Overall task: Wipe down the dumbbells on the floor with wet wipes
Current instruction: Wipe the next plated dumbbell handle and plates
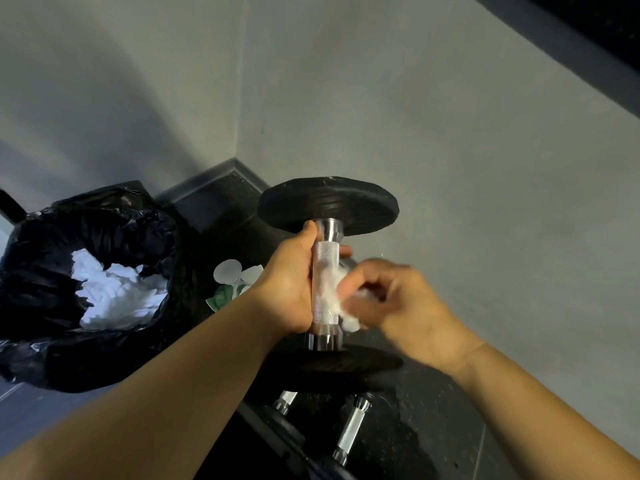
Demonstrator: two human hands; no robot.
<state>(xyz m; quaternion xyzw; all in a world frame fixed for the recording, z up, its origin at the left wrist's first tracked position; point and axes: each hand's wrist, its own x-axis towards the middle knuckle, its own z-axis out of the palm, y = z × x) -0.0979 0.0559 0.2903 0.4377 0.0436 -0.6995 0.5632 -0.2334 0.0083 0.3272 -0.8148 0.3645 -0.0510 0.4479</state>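
A dumbbell (327,206) with black plates and a knurled chrome handle stands upright in the room's corner. My left hand (289,282) grips the handle from the left side. My right hand (388,299) pinches a crumpled white wet wipe (332,292) and presses it against the right side of the handle; this hand is blurred. Two more dumbbells (349,431) lie on the dark floor below, only their chrome handles showing clearly.
A black bin bag (52,289) holding several used white wipes stands open at the left. A wipes pack with a round lid (227,271) lies on the floor between bag and dumbbell. Grey walls (450,133) close in behind and right.
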